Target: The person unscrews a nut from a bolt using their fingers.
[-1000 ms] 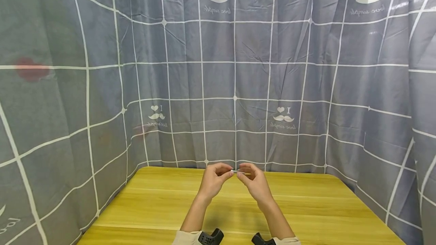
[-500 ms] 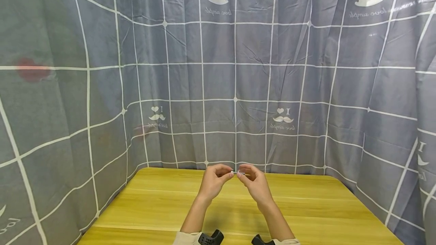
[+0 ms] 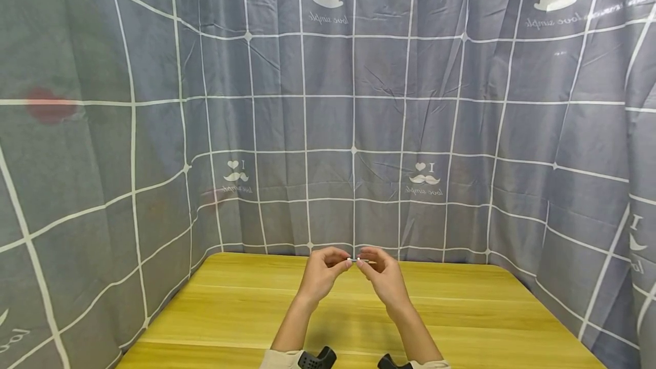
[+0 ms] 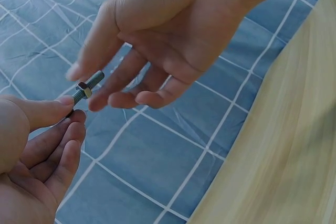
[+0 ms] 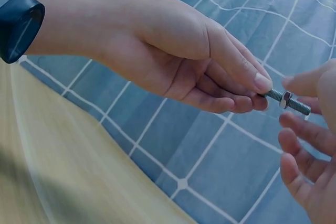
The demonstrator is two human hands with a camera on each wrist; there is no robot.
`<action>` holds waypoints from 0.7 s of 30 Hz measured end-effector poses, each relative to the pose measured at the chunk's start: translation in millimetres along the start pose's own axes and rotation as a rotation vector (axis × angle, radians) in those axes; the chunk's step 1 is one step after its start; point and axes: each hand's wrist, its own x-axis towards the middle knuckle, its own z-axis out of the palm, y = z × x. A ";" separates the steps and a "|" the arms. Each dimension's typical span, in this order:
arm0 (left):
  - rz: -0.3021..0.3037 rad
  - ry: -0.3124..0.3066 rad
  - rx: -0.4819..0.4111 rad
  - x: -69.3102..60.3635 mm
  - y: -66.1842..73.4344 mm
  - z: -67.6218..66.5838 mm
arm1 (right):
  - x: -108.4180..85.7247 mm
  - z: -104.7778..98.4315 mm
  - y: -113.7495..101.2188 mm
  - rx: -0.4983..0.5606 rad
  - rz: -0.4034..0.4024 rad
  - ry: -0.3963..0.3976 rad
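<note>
In the left wrist view, the left hand (image 4: 26, 182) pinches one end of a threaded metal bolt (image 4: 95, 79) between thumb and fingertips. A hex nut (image 4: 84, 89) sits partway along the thread. The right hand (image 4: 168, 35) is beside the nut, its thumb and fingers apart and slightly bent. From the right wrist, the left hand (image 5: 173, 40) grips the bolt (image 5: 301, 106), with the nut (image 5: 285, 99) just past its fingertips; the right hand (image 5: 325, 174) has fingers spread near the free end. The head view shows left hand (image 3: 318, 278) and right hand (image 3: 386, 283) raised close together.
A yellow wood-grain table (image 3: 246, 312) lies beneath the forearms. Grey-blue curtains (image 3: 379, 124) with white grid lines stand behind it and at both sides. Black devices are strapped at both wrists, including the left one (image 3: 319, 358).
Around the bolt, the right fingertips have shifted very slightly. Both hands otherwise hold nearly the same position, and the head view has tilted a little.
</note>
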 end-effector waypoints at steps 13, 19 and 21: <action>-0.020 -0.010 0.001 4.7 -17.3 -2.3 | 1.0 2.1 0.8 -0.019 -0.011 -0.010; -0.015 -0.005 -0.002 4.4 -16.1 -0.9 | -0.4 1.6 1.2 -0.020 -0.020 -0.030; -0.018 -0.003 0.005 3.4 -11.7 -0.2 | -0.8 1.7 1.5 -0.036 -0.010 -0.026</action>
